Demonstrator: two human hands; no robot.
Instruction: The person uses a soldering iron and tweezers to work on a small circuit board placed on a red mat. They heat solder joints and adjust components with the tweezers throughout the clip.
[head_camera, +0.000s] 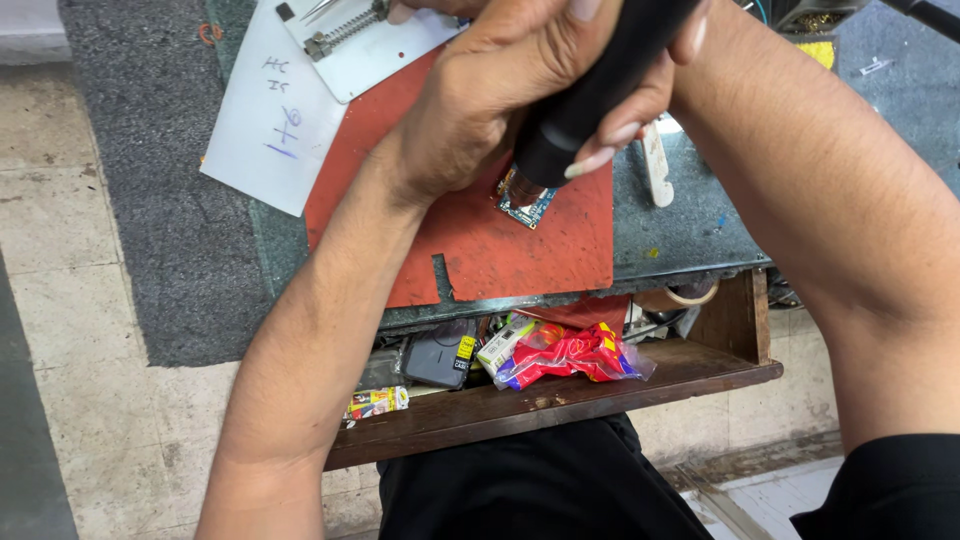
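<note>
Over the red mat (520, 250), both hands wrap one black tool (590, 95): the left hand (480, 100) clenches its barrel, and the right hand (630, 115) curls its fingers around the same barrel from the other side. The tool's metal tip (520, 187) hangs just above, perhaps touching, a small circuit board (530, 208) lying on the mat. The step in hand looks like heating or working one spot on the board. The next move likely calls for a steady tip and tiny shifts. Below the surface (680, 235), a drawer (600, 385) stands open.
</note>
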